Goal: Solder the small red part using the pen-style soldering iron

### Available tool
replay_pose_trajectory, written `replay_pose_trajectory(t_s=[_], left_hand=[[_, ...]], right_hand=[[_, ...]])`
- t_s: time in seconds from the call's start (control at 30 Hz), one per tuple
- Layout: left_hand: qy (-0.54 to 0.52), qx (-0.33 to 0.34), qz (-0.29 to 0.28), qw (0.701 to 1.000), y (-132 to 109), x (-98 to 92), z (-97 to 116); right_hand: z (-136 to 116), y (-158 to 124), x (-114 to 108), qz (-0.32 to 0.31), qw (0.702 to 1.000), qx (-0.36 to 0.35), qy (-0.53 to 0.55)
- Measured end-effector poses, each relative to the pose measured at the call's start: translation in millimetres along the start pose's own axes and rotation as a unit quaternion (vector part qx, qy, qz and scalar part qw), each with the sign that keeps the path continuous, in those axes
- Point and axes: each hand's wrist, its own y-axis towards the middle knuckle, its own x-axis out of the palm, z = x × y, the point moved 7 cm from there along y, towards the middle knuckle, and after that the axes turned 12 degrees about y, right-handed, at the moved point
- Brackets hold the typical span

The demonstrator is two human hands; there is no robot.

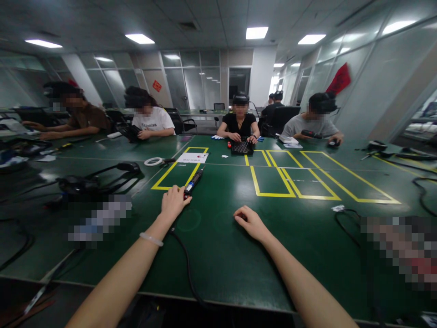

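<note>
My left hand (pixel 174 202) lies over the green table with its fingers closed around the rear end of a pen-shaped black and blue tool (pixel 194 181). The tool's thin metal tip points away from me, up and to the right. Its exact kind is not clear. A black cord (pixel 186 255) runs from under my left wrist to the table's near edge. My right hand (pixel 251 222) rests on the table to the right, fingers curled in, with nothing visible in them. A white sheet (pixel 193 157) lies beyond the tool, within a yellow tape outline (pixel 162 182).
On the left stands a black headset-like device (pixel 82 182) with cables, near a white ring (pixel 153 161). More yellow tape outlines (pixel 273 195) mark the right side. A cable (pixel 344 228) lies at right. Several people sit across the table, one with a black tray (pixel 242 147).
</note>
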Motion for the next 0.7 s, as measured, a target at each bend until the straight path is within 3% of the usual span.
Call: replay_pose_trajectory(t_s=[0.13,0.57,0.7], left_hand=[[0.003,0.004,0.033,0.999,-12,-7.1,7],[-0.019,-0.052,-0.003,0.998,-15,-9.1,2],[-0.072,-0.051,0.036,0.995,-15,-27.7,7]], right_hand=[[1,1,1,0.0,1.0,-0.002,-0.001],[-2,1,2,-0.001,1.0,-0.005,-0.001],[-3,1,2,-0.003,1.0,-0.005,-0.001]])
